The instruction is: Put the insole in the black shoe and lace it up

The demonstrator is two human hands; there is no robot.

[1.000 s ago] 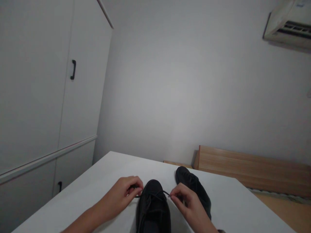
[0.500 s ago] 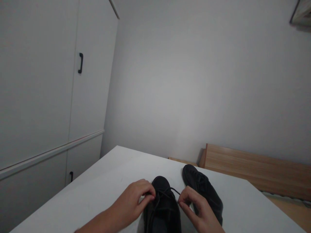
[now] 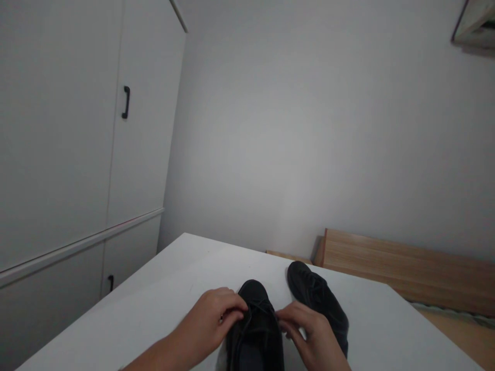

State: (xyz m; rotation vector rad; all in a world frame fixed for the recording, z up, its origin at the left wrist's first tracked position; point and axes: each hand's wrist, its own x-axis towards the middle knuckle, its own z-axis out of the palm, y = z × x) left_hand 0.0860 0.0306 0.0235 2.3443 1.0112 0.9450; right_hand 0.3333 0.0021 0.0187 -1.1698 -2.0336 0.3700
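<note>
A black lace-up shoe (image 3: 255,330) sits on the white table (image 3: 162,314), toe pointing away from me. Dark shoelace (image 3: 263,308) crosses over its front, and a loose length trails down the left side of the opening. My left hand (image 3: 214,322) is at the shoe's left edge, thumb and forefinger pinched on the lace. On the opposite edge my right hand (image 3: 309,330) pinches the lace close against the eyelets; its fingertips are partly hidden. Beyond my right hand lies a second black shoe (image 3: 319,293), angled on the table, its laces in place.
White cabinet doors (image 3: 77,129) with black handles rise at the left. A grey wall (image 3: 301,129) stands behind the table. Wooden furniture (image 3: 386,265) is past the table's right far edge. Part of a wall-mounted unit (image 3: 477,26) shows at upper right.
My right hand has moved left, in against the shoe's edge, and the lace loop that stood out there has drawn down. My left hand stays almost in place.
</note>
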